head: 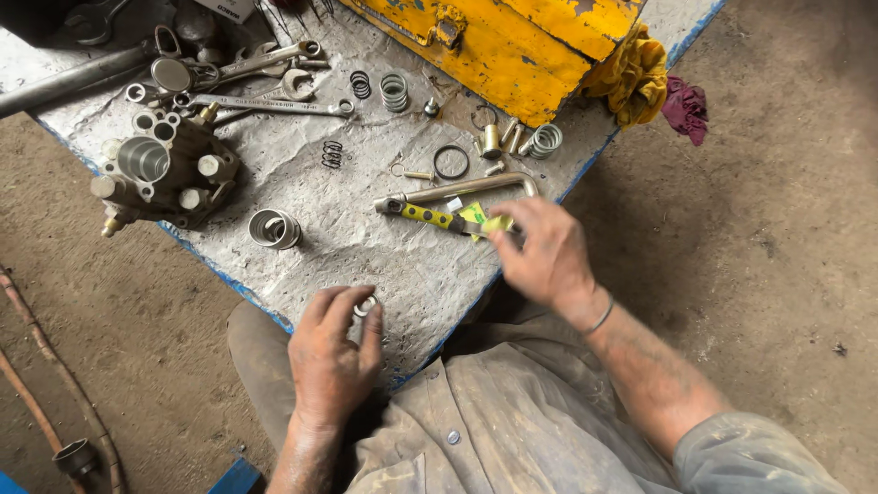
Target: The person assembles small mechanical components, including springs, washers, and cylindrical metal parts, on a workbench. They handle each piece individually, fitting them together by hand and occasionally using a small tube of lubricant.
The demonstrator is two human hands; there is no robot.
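1. Nearest the camera, the person sits at the near edge of the mat (pixel 366 247), a grey sheet with a blue border laid on a dirt floor.

2. The left hand (pixel 331 352) rests at that near edge. Its thumb and fingers are pinched shut on a small metal ring (pixel 365 307); the ring sits at the fingertips, clear of the other parts.

3. The right hand (pixel 546 258) lies further right, fingers curled down onto the near end of the pliers (pixel 430 216), a tool with a yellow-and-black handle. Whether the fingers fully close around the handle cannot be told; they cover its end. A bent steel tube (pixel 476 187) lies just beyond the pliers.

4. Left of centre stands an open metal sleeve (pixel 273 229), apart from both hands.

5. Further left sits the pump body (pixel 165 169), a cast housing with several open bores. Judged from these empty bores, the unit is stripped down and reassembly has not visibly started.

6. Across the middle and far mat lie loose parts: springs (pixel 394 91), a dark O-ring (pixel 451 162), small brass fittings (pixel 492 140). These appear to be still out of the housing.

7. At the far left lie spanners (pixel 265 103). At the far right stands a yellow toolbox (pixel 498 46) with rags (pixel 654 87) beside it.
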